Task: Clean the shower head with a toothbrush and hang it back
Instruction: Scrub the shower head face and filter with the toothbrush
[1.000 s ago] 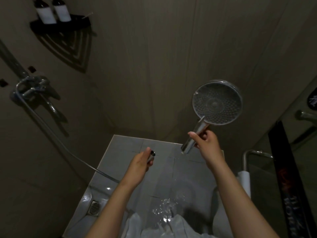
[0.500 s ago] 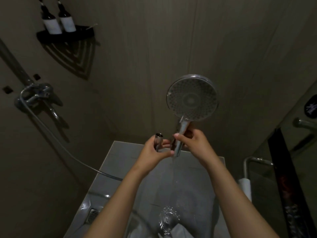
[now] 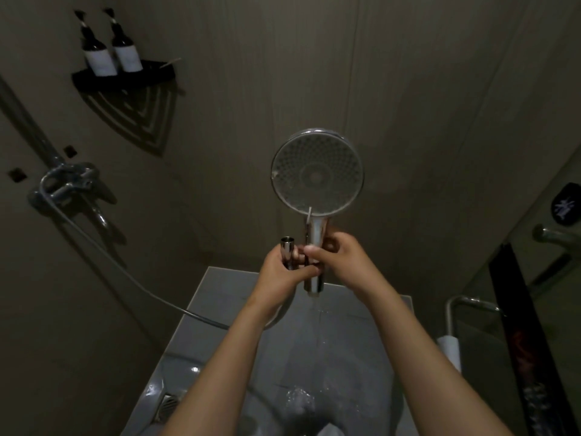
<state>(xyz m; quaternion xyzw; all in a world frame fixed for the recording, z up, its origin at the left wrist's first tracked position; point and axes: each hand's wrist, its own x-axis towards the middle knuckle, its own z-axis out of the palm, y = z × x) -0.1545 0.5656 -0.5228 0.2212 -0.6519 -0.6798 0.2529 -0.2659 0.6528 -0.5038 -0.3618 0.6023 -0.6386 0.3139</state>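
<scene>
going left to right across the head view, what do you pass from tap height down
wall tap → floor drain → left hand holding the hose end → right hand gripping the shower head by its handle → white roll → black printed strip

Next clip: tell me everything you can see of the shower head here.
The round chrome-rimmed shower head stands upright before the wall, its pale, dotted nozzle face turned to the camera and its shiny metal handle pointing down. It is off its hose: the handle's lower end is open and a thin stream of water runs from it. The right hand grips the handle. The left hand holds the chrome hose connector close beside it; whether they touch is unclear.
</scene>
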